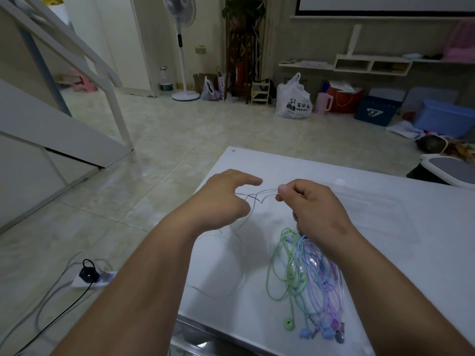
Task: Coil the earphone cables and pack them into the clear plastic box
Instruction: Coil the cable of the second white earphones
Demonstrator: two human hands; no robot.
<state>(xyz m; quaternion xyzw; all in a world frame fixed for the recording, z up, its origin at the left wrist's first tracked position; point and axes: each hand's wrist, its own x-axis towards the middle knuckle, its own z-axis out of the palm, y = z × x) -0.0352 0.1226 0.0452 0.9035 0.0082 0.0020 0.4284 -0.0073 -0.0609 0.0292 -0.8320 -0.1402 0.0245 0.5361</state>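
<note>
A thin pale earphone cable point(253, 201) stretches between my two hands above the white table point(424, 265). My right hand point(312, 204) pinches a bunch of its strands between thumb and fingers. My left hand point(223, 199) holds the other side of the cable, index finger pointing out; the rest of its grip is hidden. The cable's loose end trails down onto the table in a wide loop point(226, 278). A tangled pile of green, blue and purple earphones point(308, 276) lies under my right wrist. The clear plastic box point(380, 209) sits faintly visible at the right of my right hand.
The table's near edge runs close to my forearms, its left edge beside my left arm. On the tiled floor at the left lies a power strip point(90, 277) with cables. A grey-lidded bin point(447, 170) stands past the table's far right corner.
</note>
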